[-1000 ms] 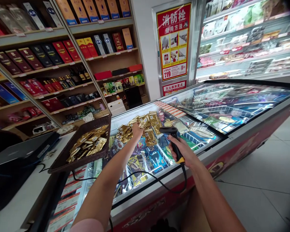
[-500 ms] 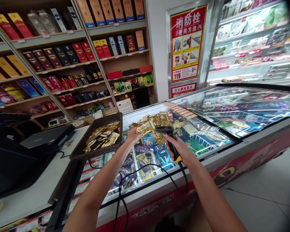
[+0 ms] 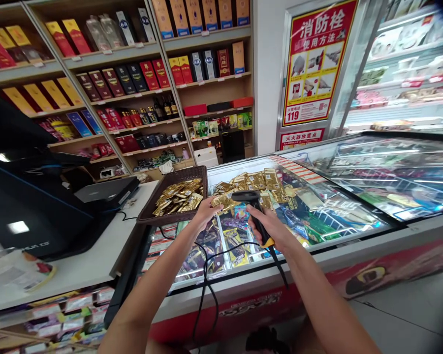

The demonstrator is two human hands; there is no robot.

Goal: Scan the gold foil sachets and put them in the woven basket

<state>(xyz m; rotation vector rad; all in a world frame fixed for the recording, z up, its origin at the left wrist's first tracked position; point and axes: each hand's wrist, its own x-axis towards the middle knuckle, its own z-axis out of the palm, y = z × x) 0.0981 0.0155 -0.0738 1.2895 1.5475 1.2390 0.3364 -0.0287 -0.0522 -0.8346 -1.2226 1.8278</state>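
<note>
My left hand (image 3: 205, 212) pinches a gold foil packet (image 3: 223, 200) and holds it just under the head of a black barcode scanner (image 3: 251, 206). My right hand (image 3: 268, 227) is wrapped round the scanner's handle, whose black cable (image 3: 206, 280) loops down over the freezer's front edge. Both hands hover above the glass lid of a chest freezer (image 3: 317, 246). A pile of gold packets (image 3: 256, 181) lies on the glass beyond them. A brown woven tray (image 3: 203, 174) with more gold packets rests to the left, half on the counter.
A white counter (image 3: 88, 265) at left carries a black register terminal (image 3: 33, 206) and a dark laptop-like device (image 3: 107, 192). Wooden shelves of boxed bottles (image 3: 133, 78) fill the back wall. A red fire-hydrant poster (image 3: 313, 64) and an open chiller (image 3: 409, 73) stand at right.
My left hand picked a gold packet off the pile and drew it back toward me to the scanner's head. My view swung left, bringing the register into sight.
</note>
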